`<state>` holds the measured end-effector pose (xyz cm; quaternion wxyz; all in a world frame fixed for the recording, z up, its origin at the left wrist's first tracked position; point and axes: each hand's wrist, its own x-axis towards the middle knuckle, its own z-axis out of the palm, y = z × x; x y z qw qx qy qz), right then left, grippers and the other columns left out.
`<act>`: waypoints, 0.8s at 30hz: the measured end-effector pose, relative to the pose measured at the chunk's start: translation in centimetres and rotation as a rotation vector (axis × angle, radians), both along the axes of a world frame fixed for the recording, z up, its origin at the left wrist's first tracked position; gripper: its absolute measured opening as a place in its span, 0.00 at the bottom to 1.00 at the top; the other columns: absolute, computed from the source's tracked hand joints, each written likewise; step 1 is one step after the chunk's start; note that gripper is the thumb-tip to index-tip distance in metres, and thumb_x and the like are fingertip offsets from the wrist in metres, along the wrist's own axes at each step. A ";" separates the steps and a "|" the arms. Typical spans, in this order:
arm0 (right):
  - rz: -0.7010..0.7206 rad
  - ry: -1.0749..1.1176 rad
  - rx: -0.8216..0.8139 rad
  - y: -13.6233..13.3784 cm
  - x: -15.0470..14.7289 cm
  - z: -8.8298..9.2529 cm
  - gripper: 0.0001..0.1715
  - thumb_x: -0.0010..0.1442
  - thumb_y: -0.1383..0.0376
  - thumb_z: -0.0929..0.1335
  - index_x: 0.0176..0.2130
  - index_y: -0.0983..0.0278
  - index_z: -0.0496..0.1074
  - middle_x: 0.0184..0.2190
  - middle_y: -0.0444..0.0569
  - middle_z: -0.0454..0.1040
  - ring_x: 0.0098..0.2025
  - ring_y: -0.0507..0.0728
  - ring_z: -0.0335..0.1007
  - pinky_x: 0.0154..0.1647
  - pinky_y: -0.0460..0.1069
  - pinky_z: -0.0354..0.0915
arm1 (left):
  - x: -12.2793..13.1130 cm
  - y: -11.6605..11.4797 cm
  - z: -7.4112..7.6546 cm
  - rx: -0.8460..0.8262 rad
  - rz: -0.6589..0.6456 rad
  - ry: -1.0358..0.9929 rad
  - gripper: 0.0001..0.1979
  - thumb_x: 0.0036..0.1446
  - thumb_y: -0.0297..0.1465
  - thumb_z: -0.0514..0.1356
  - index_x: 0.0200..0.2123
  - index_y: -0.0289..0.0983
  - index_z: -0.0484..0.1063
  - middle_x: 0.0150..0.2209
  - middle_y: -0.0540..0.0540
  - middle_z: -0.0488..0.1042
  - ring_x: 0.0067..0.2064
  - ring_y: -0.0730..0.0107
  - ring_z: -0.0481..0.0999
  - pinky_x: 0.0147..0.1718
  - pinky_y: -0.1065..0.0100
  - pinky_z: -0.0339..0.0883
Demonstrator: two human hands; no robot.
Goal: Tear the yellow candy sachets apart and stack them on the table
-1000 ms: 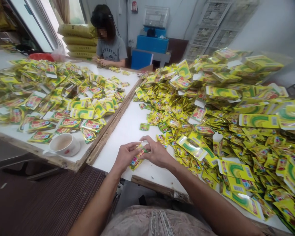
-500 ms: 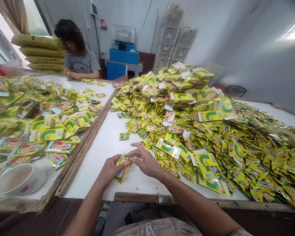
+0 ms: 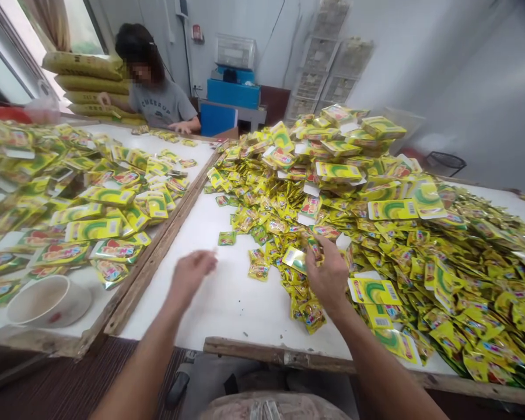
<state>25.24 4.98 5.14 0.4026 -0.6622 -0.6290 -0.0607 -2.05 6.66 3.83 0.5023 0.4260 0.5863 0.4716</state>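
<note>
My left hand is over the white tabletop, blurred, its fingers curled together; whether something small is between them I cannot make out. My right hand reaches to the near edge of the big heap of yellow packets, thumb and fingers apart around a small packet. It is unclear whether it grips that packet. Flat yellow boxes lie on top of the heap. Near the heap's left side, a small green packet lies on the white surface.
A wooden strip divides this table from the left one, which bears many filled yellow packs and a white cup. Across it sits a person in a grey shirt. Stacked sacks stand behind. A wooden edge runs along the front.
The yellow pack is gone from my left hand, which has risen slightly. My right hand has moved right to the heap. The person across has spread their hands apart.
</note>
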 end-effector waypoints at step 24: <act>0.260 -0.239 -0.524 1.5 -6.2 -4.6 0.14 0.56 0.63 0.66 0.44 0.63 0.71 0.41 0.56 0.72 0.46 0.64 0.63 0.45 0.56 0.57 | -0.5 -2.1 -3.1 -0.098 -0.193 -0.090 0.18 0.41 0.42 0.66 0.32 0.34 0.72 0.29 0.47 0.77 0.30 0.65 0.75 0.29 0.69 0.66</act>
